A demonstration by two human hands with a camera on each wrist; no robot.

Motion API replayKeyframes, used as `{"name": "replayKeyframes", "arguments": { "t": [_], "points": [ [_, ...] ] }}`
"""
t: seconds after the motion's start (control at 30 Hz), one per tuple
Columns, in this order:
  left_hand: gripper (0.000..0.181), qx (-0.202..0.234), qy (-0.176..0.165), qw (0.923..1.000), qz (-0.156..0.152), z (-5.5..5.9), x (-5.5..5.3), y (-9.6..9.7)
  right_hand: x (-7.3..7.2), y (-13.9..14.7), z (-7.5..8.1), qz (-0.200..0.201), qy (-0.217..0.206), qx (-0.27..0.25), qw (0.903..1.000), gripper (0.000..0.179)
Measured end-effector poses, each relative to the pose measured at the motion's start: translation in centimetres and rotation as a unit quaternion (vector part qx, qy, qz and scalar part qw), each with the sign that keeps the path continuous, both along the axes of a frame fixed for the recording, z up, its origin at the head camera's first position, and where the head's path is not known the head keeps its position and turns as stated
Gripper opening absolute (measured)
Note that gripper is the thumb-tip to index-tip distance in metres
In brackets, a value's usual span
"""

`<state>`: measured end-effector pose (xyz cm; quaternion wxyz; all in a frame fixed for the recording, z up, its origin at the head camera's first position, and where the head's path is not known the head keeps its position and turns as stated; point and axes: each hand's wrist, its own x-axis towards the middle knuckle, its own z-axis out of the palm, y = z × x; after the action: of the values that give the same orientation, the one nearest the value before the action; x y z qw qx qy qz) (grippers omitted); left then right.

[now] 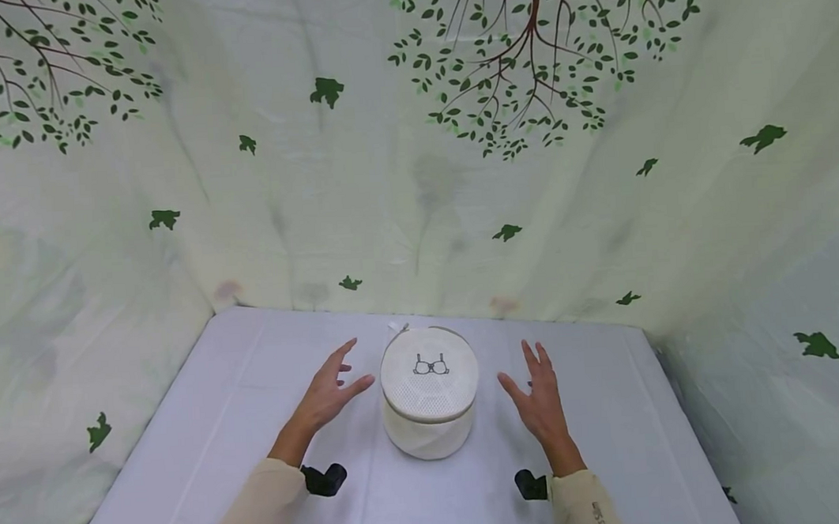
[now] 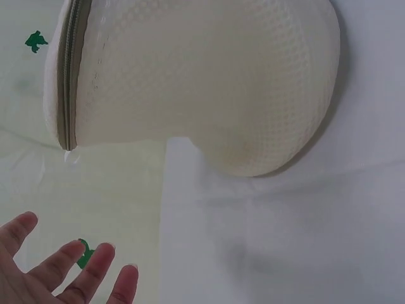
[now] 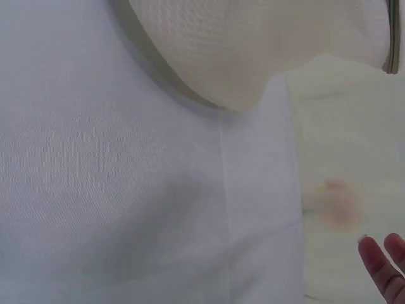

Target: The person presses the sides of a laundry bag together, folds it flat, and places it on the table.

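A round white mesh laundry bag (image 1: 430, 400) for bras stands upright on the table, a bra drawing on its top. Its zipper (image 2: 71, 76) runs round the upper rim, and the mesh side bulges in the left wrist view. To the left of the bag is my left hand (image 1: 330, 389), fingers spread and apart from it. On the other side my right hand (image 1: 540, 398) is held up with fingers extended, also not touching the bag. In the right wrist view only some fingertips (image 3: 380, 266) show, below the bag's side.
A white cloth covers the table (image 1: 254, 366). Behind and at both sides hangs a pale curtain (image 1: 388, 200) printed with branches and green leaves. The table's back edge meets the curtain just behind the bag. Dark camera mounts sit at both wrists.
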<state>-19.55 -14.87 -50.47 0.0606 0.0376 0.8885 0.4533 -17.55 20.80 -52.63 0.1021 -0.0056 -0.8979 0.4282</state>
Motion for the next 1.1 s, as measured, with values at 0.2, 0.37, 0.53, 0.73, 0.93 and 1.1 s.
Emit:
{"name": "replayKeyframes", "arguments": {
  "t": [0.2,0.37,0.53,0.73,0.93,1.1],
  "points": [
    [0.084,0.031,-0.016,0.9993,0.012,-0.5,-0.2,0.9,-0.2,-1.4,-0.8,0.000,-0.003,-0.053,0.9986,0.075],
    [0.084,0.047,-0.021,0.9986,0.014,-0.7,-0.2,1.5,-0.3,-2.3,-1.4,-0.001,-0.020,-0.080,0.9966,0.072],
    [0.082,0.059,-0.034,0.9976,0.012,-0.7,-0.4,2.0,-0.7,-3.1,-1.5,0.016,-0.048,-0.137,0.9893,0.071],
    [0.077,0.097,-0.057,0.9937,0.008,-0.8,-0.8,2.6,-1.2,-3.8,-1.2,0.034,-0.093,-0.207,0.9735,0.067],
    [0.072,0.140,-0.084,0.9865,0.009,-1.1,-1.3,3.2,-1.7,-4.1,-1.0,0.047,-0.119,-0.235,0.9636,0.064],
    [0.068,0.179,-0.095,0.9792,-0.001,-1.3,-1.5,3.5,-1.6,-4.6,1.0,0.072,-0.137,-0.263,0.9523,0.056]
  ]
}}
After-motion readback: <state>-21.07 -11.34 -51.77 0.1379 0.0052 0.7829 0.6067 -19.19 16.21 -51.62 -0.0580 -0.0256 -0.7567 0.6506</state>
